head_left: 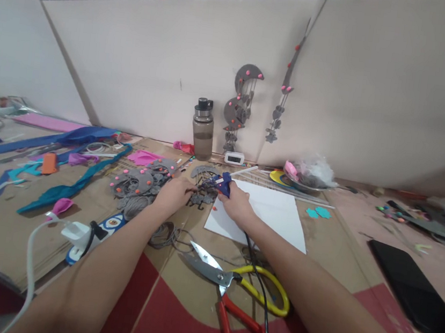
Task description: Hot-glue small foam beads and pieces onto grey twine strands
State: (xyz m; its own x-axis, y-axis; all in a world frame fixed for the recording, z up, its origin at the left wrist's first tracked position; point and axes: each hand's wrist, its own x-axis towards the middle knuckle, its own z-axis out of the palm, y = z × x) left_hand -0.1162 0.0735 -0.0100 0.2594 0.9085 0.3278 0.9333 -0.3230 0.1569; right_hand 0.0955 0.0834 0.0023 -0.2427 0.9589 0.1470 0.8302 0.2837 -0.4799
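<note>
My right hand [237, 203] grips a blue glue gun [222, 183], its nozzle pointing left at small grey felt cut-outs [202, 198] on the cardboard. The gun's black cord [259, 279] trails back along my right forearm. My left hand [174, 193] rests on the cardboard and pinches the grey felt pieces just left of the nozzle. More grey felt shapes with orange-pink dots [142, 181] lie to the left of that hand. A white sheet of paper [269, 215] lies under and right of my right hand.
Scissors with yellow and red handles [232, 286] lie near me. A power strip [88, 234], blue fabric strips [61, 187], a water bottle [203, 130], a small white clock [234, 158], a bowl of scraps [306, 179] and a black tablet [414, 290] surround the work. Felt hangings [240, 104] lean on the white wall.
</note>
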